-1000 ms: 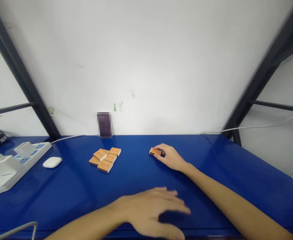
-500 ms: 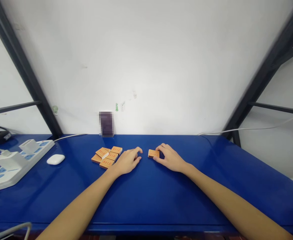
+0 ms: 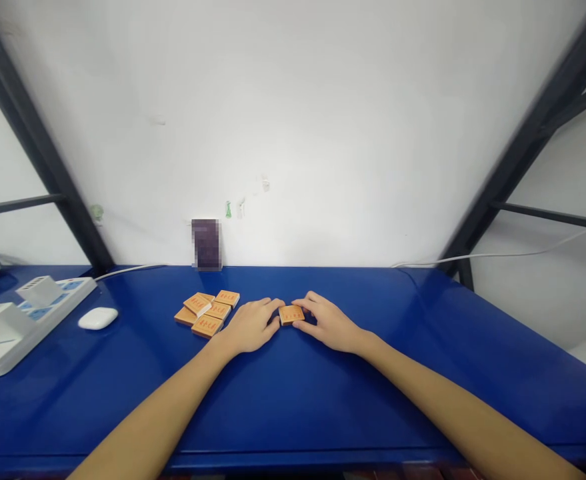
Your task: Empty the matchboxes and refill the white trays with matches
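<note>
A small orange matchbox (image 3: 291, 315) with red lettering lies flat at the middle of the blue table, label up. My right hand (image 3: 330, 323) has its thumb and fingers round the right part of the box. At the opposite end, the thumb and forefinger of my left hand (image 3: 255, 325) close on its left edge. Left of that hand lies a loose pile of several matching matchboxes (image 3: 207, 326), some overlapping; one box (image 3: 197, 305) rests tilted on top.
A white rounded case (image 3: 98, 319) lies at the left, beside a white power strip (image 3: 27, 327) with plugs in it. A blurred dark upright object (image 3: 207, 245) leans on the white wall. Dark metal posts (image 3: 67, 193) rise at both sides, and a white cable (image 3: 473, 255) runs at the right.
My right hand has moved left with the matchbox, bringing it to my left hand. The fingers of my left hand have closed on its left end. The view has shifted slightly.
</note>
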The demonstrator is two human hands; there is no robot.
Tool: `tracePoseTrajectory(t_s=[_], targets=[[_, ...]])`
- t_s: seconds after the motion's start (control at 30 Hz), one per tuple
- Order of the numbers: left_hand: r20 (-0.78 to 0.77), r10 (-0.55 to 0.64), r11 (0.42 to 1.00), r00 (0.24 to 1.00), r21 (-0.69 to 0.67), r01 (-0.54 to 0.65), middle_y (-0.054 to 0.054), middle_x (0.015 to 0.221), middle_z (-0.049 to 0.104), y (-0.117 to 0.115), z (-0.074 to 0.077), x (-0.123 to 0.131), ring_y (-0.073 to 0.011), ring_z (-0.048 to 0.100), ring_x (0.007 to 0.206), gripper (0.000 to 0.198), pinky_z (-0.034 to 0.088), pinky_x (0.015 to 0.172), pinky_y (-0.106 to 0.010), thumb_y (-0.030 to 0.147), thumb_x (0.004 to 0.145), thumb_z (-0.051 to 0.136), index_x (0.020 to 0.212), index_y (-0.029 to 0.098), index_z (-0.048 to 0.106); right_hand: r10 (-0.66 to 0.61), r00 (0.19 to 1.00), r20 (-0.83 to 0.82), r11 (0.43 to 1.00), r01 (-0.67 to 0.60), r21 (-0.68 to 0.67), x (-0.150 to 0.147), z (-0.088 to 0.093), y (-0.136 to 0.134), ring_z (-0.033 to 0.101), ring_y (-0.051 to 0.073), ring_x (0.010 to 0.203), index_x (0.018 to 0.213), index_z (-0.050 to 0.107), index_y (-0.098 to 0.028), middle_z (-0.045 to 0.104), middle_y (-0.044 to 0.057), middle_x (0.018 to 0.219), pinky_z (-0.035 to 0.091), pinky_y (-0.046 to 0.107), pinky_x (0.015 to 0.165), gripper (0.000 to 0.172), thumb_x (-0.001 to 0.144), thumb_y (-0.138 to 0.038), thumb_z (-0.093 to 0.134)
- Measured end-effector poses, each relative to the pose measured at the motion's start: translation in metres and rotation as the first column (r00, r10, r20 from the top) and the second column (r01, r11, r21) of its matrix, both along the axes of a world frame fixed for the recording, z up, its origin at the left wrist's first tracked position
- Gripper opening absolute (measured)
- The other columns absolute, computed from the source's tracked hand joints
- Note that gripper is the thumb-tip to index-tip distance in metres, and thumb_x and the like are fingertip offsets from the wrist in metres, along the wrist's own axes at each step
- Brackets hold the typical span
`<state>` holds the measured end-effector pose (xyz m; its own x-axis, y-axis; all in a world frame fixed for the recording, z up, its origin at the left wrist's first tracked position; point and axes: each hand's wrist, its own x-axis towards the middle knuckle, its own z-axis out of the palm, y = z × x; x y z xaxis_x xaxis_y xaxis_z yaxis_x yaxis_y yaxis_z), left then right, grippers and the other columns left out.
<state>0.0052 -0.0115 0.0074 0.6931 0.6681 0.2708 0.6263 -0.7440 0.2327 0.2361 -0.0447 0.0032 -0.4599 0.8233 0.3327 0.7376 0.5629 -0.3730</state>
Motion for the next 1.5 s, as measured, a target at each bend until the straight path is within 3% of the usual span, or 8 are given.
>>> tracePoseTrajectory(t_s=[0.13, 0.37, 0.57, 0.7, 0.8, 1.1, 1.23, 1.5], targets=[[-0.003, -0.015, 1.000, 1.000, -0.003, 0.015, -0.008, 0.104, 0.066, -0.001, 0.003, 0.000, -0.0244, 0.065, 0.094, 0.030, 0.049, 0.084, -0.037, 0.028, 0.095, 0.043, 0.120, 0.021, 0.057, 0.012, 1.000, -0.019, 1.000, -0.012, 0.007, -0.001, -0.001, 0.001, 0.060, 0.019, 0.085, 0.125, 0.060, -0.019, 0.060, 0.006, 0.100, 0.050, 0.034, 0.077, 0.035, 0.093, -0.035, 0.059], [-0.004, -0.023, 0.999, 1.000, -0.042, 0.023, -0.005, 0.095, 0.065, -0.007, 0.010, 0.002, -0.0226, 0.063, 0.086, 0.039, 0.048, 0.079, -0.034, 0.024, 0.091, 0.046, 0.129, 0.022, 0.054, -0.064, 0.980, -0.188, 0.998, 0.057, -0.040, -0.005, 0.001, 0.000, 0.059, 0.016, 0.073, 0.106, 0.064, -0.018, 0.066, 0.003, 0.088, 0.048, 0.031, 0.068, 0.027, 0.081, -0.026, 0.071], [0.209, 0.025, 0.979, 0.978, -0.205, 0.019, -0.001, 0.086, 0.065, -0.001, 0.005, 0.003, -0.0173, 0.059, 0.075, 0.040, 0.045, 0.070, -0.028, 0.018, 0.083, 0.050, 0.121, 0.022, 0.060, -0.064, 0.975, -0.215, 0.998, 0.066, 0.003, -0.006, -0.002, 0.000, 0.057, 0.015, 0.067, 0.106, 0.064, -0.020, 0.064, 0.001, 0.084, 0.047, 0.029, 0.064, 0.028, 0.080, -0.024, 0.071], [0.402, 0.085, 0.925, 0.912, -0.371, 0.077, 0.000, 0.082, 0.064, 0.003, 0.002, 0.004, -0.0141, 0.055, 0.068, 0.033, 0.044, 0.066, -0.026, 0.026, 0.085, 0.052, 0.115, 0.019, 0.065, -0.076, 0.979, -0.191, 0.994, 0.089, 0.059, -0.007, -0.001, -0.001, 0.059, 0.015, 0.070, 0.109, 0.065, -0.019, 0.067, 0.003, 0.087, 0.048, 0.030, 0.066, 0.030, 0.079, -0.020, 0.071], [0.462, 0.110, 0.908, 0.880, -0.406, 0.099, 0.000, 0.079, 0.064, 0.006, 0.001, 0.004, -0.0140, 0.055, 0.068, 0.031, 0.044, 0.066, -0.026, 0.033, 0.086, 0.056, 0.110, 0.018, 0.068, -0.093, 0.980, -0.177, 0.992, 0.106, 0.067, -0.009, -0.001, -0.002, 0.062, 0.016, 0.071, 0.109, 0.066, -0.020, 0.069, 0.003, 0.088, 0.049, 0.030, 0.069, 0.032, 0.078, -0.018, 0.072], [0.512, 0.160, 0.881, 0.844, -0.460, 0.112, -0.004, 0.079, 0.068, 0.010, 0.004, 0.006, -0.0149, 0.058, 0.066, 0.037, 0.046, 0.063, -0.026, 0.040, 0.085, 0.058, 0.109, 0.015, 0.068, -0.141, 0.978, -0.153, 0.976, 0.163, 0.144, -0.005, -0.003, 0.005, 0.062, 0.017, 0.079, 0.110, 0.066, -0.020, 0.065, 0.006, 0.105, 0.052, 0.032, 0.073, 0.034, 0.077, -0.021, 0.075], [0.523, 0.199, 0.875, 0.829, -0.475, 0.089, -0.004, 0.077, 0.068, 0.016, 0.000, 0.006, -0.0148, 0.058, 0.064, 0.036, 0.046, 0.062, -0.027, 0.041, 0.084, 0.058, 0.107, 0.015, 0.070, -0.118, 0.981, -0.155, 0.986, 0.134, 0.097, -0.001, -0.003, 0.009, 0.065, 0.017, 0.078, 0.108, 0.065, -0.021, 0.068, 0.005, 0.107, 0.053, 0.033, 0.076, 0.033, 0.078, -0.021, 0.076], [0.531, 0.246, 0.882, 0.811, -0.470, 0.040, -0.003, 0.077, 0.068, 0.022, 0.001, 0.003, -0.0152, 0.060, 0.066, 0.035, 0.046, 0.063, -0.027, 0.039, 0.082, 0.061, 0.106, 0.014, 0.069, -0.149, 0.973, -0.179, 0.985, 0.163, 0.065, 0.021, -0.002, 0.024, 0.068, 0.025, 0.103, 0.111, 0.065, -0.020, 0.072, 0.007, 0.111, 0.051, 0.043, 0.096, 0.034, 0.079, -0.020, 0.075]])
